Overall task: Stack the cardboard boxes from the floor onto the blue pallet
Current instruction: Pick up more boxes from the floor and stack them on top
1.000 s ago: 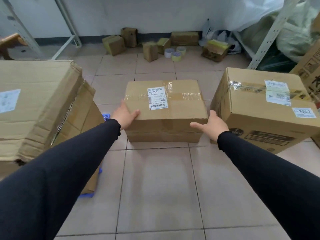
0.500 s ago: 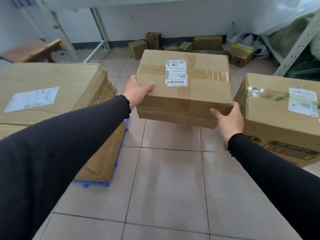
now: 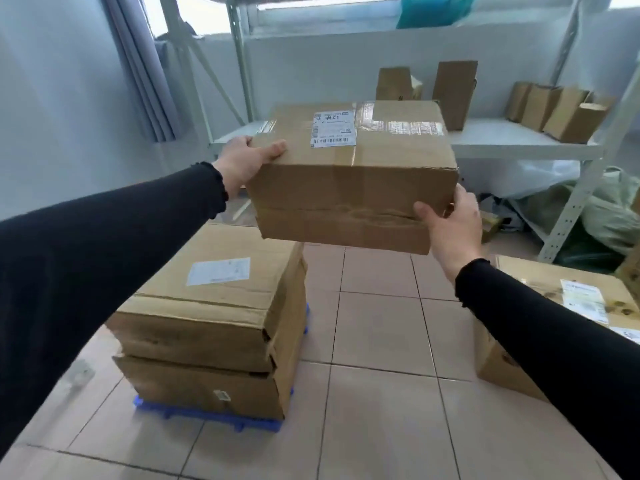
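I hold a taped cardboard box (image 3: 353, 181) with a white shipping label in the air, at chest height. My left hand (image 3: 247, 161) grips its upper left edge, thumb on top. My right hand (image 3: 450, 223) grips its lower right corner. Below and to the left, two large cardboard boxes (image 3: 214, 317) are stacked on the blue pallet (image 3: 207, 415), which shows only as a thin blue edge under them. The held box hangs above the far right corner of that stack, apart from it.
Another labelled cardboard box (image 3: 540, 327) sits on the tiled floor at the right, partly behind my right arm. A white metal shelf (image 3: 502, 140) with several small boxes stands behind. Bags lie under the shelf. A curtain (image 3: 145, 71) hangs at the back left.
The box has been lifted from the floor to chest height with both hands on it. My view has risen and turned left towards the stack on the pallet.
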A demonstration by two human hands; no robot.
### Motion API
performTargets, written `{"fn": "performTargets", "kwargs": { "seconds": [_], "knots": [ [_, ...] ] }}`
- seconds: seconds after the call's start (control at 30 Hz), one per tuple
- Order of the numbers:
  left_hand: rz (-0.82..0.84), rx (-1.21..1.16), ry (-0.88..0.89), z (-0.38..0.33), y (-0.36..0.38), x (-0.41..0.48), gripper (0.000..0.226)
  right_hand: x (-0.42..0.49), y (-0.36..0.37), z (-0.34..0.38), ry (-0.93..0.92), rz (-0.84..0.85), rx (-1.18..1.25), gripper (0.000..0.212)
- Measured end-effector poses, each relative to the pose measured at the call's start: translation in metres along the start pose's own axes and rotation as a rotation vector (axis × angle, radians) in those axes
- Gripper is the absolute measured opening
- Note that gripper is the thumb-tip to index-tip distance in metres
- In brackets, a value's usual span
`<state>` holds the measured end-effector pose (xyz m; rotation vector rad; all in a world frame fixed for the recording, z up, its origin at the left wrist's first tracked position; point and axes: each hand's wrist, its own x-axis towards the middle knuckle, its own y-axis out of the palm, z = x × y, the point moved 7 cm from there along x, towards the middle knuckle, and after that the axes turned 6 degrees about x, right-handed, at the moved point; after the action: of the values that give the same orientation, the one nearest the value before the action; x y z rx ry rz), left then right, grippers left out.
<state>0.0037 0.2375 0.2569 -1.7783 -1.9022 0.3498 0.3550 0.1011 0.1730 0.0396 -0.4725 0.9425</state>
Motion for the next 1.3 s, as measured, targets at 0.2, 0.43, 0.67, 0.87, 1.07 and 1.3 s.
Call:
{"fn": "performTargets", "kwargs": {
  "seconds": [0.2,0.43,0.67,0.87,1.07,1.3],
  "knots": [
    [-0.101,0.075,-0.004,0.038,-0.14,-0.021,0.076,-0.058,0.095,0.069,-0.026,0.149,0.058,0.061],
    [-0.102,0.119,-0.07,0.112,-0.209,-0.04,0.058,-0.129,0.17,0.072,0.092,0.271,0.174,0.056],
    [-0.08,0.106,-0.123,0.162,-0.228,-0.054,0.058,-0.16,0.202,0.071,0.126,0.316,0.19,0.055],
    [-0.062,0.051,-0.155,0.179,-0.226,-0.061,0.052,-0.169,0.211,0.065,0.128,0.333,0.177,0.052],
    [-0.054,0.069,-0.145,0.186,-0.223,-0.057,0.054,-0.171,0.212,0.058,0.106,0.335,0.134,0.053],
    [0.04,0.221,-0.19,0.188,-0.23,-0.052,0.066,-0.176,0.212,0.05,0.029,0.375,0.002,0.054]
  ]
}}
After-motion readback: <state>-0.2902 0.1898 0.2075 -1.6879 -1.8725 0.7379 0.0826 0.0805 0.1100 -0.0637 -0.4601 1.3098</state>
